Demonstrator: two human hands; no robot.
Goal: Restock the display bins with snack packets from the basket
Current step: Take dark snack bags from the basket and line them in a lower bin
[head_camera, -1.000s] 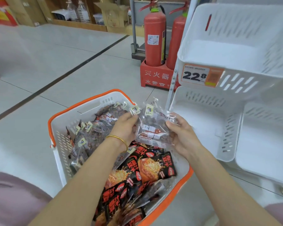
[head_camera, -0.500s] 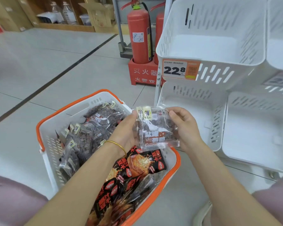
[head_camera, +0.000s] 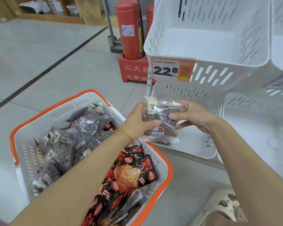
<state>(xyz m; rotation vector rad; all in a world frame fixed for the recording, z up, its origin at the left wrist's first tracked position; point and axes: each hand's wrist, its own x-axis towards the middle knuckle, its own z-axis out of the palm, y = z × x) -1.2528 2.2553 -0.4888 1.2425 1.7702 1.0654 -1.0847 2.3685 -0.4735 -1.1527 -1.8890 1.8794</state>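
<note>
Basket [head_camera: 28, 154] at left, packets remaining. Left hand [head_camera: 140, 121] pinches clear packet [head_camera: 160, 126], thumb over front; right hand [head_camera: 194, 118] grips opposite edge. Packet has moved off the basket, now over lower bin [head_camera: 191, 93] front wall; placing looks imminent

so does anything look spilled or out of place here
Nothing stands out. The packets lie loosely piled inside the basket, none on the floor; the clear packet between the left hand and right hand looks intact.
</note>
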